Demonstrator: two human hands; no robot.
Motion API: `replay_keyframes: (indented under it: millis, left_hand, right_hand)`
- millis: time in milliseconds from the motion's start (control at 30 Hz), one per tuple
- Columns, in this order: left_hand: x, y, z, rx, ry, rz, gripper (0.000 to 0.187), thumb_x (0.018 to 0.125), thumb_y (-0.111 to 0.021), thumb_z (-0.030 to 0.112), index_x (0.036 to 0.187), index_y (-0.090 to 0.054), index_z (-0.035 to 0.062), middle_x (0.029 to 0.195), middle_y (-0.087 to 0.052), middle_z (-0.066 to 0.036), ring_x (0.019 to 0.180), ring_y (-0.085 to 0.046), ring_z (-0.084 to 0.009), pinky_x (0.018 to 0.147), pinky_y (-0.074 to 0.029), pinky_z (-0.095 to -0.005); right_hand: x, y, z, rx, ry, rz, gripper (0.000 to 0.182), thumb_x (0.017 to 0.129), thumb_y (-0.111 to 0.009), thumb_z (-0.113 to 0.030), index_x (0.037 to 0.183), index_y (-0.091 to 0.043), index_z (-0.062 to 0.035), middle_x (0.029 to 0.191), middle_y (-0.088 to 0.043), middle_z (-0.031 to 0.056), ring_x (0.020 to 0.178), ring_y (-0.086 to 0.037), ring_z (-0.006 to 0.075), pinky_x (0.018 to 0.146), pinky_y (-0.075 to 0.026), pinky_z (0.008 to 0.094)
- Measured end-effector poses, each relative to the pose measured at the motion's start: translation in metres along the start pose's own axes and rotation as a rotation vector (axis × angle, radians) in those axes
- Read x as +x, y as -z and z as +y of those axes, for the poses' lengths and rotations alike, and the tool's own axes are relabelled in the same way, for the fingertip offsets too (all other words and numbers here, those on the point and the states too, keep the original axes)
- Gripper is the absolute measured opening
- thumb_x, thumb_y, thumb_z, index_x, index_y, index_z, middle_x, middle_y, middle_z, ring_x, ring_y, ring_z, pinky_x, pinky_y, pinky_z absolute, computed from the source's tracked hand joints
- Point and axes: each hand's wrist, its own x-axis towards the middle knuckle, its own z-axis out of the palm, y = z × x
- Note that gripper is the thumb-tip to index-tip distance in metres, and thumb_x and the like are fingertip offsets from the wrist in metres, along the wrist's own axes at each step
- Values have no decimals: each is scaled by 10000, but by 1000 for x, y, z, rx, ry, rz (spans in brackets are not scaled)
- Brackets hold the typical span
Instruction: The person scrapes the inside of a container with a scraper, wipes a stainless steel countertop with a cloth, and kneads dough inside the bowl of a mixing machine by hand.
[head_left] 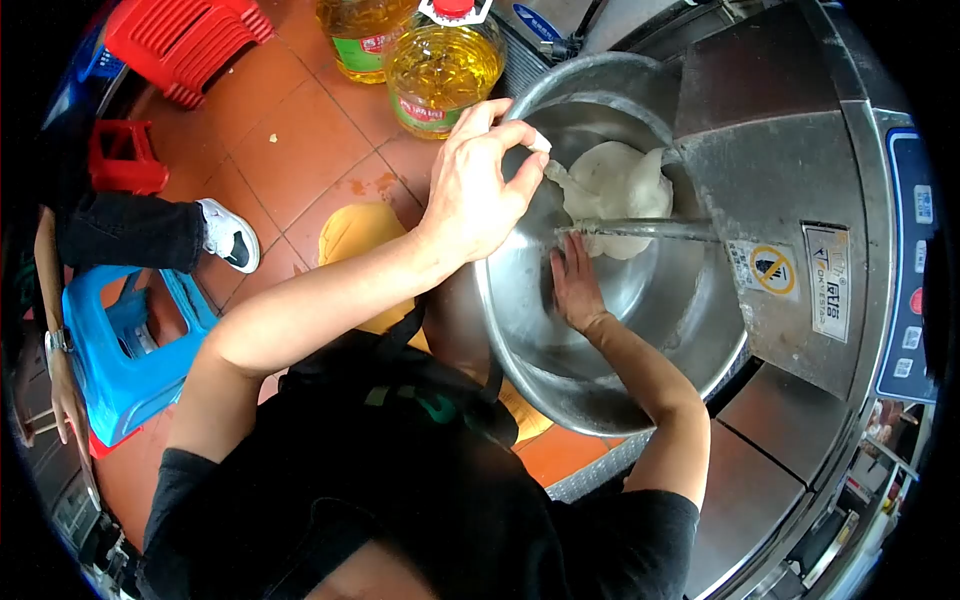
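Note:
A large metal mixing bowl holds pale, sticky dough, and a metal bar crosses over it. At the bowl's upper left rim is my left hand, its thumb and index finger pinched on a thin end of the dough that stretches over from the main lump. A whitish bit sits on the index fingertip. My right hand lies inside the bowl, fingers apart against the metal just below the bar, near the dough's lower edge; its fingertips are partly hidden by the bar.
The steel mixer body overhangs the bowl's right side. Oil bottles stand beyond the rim on the tiled floor. Red stools and a blue stool are at left, near another person's shoe. A yellow object lies under my left arm.

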Motion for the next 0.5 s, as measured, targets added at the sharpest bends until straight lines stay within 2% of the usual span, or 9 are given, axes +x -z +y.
replay_keyframes:
  millis: [33, 133, 233, 267, 367, 400, 500]
  left_hand:
    - [0, 0, 1, 9, -4, 4, 133, 773, -667, 122, 887, -659, 53, 1161, -541, -243, 1166, -492, -383, 962, -404, -429]
    - [0, -2, 0, -1, 3, -4, 135, 775, -666, 127, 887, -658, 53, 1169, -539, -245, 1161, -495, -387, 960, -407, -431]
    - [0, -2, -3, 32, -10, -2, 137, 777, -666, 132, 890, -658, 54, 1177, -537, -247, 1144, -505, -389, 954, -410, -431]
    - [-1, -2, -2, 37, -5, -5, 136, 778, -666, 133, 889, -658, 55, 1175, -538, -245, 1139, -508, -387, 953, -411, -430]
    - [1, 0, -1, 40, -10, 4, 132, 778, -668, 135, 884, -658, 57, 1171, -541, -238, 1129, -515, -382, 950, -413, -428]
    - [1, 0, -1, 39, -16, 5, 131, 778, -670, 135, 882, -658, 57, 1170, -543, -235, 1129, -515, -380, 950, -414, -427]
    - [1, 1, 0, 39, -16, -4, 126, 775, -675, 133, 876, -658, 60, 1166, -546, -224, 1134, -513, -374, 949, -414, -425]
  right_hand:
    - [1, 1, 1, 17, 4, -23, 452, 779, -538, -51, 1193, -428, 93, 1373, -284, 349, 1329, -226, 502, 1103, -224, 552]
    - [18, -2, 3, -42, -114, -101, 501, 707, -606, -80, 1168, -446, 36, 1304, -386, 278, 1264, -349, 436, 1081, -299, 459]
    - [38, 8, 7, 41, -239, -207, 484, 690, -636, -110, 1122, -456, 16, 1254, -420, 247, 1225, -394, 403, 1052, -338, 451]
    - [39, 13, 3, 66, -253, -249, 555, 680, -638, -95, 1186, -442, 23, 1288, -416, 245, 1249, -372, 416, 1053, -336, 463]
    - [-1, 24, -7, 126, -40, -135, 611, 694, -612, -76, 1259, -405, 33, 1313, -416, 240, 1272, -347, 420, 1057, -326, 478]
    - [-14, 36, -4, 178, -88, -260, 624, 722, -580, -62, 1309, -387, 27, 1349, -412, 233, 1287, -348, 402, 1067, -320, 457]
    - [-21, 27, 26, 194, -327, -283, 568, 750, -564, -67, 1302, -435, -27, 1343, -438, 210, 1236, -431, 362, 1025, -377, 409]
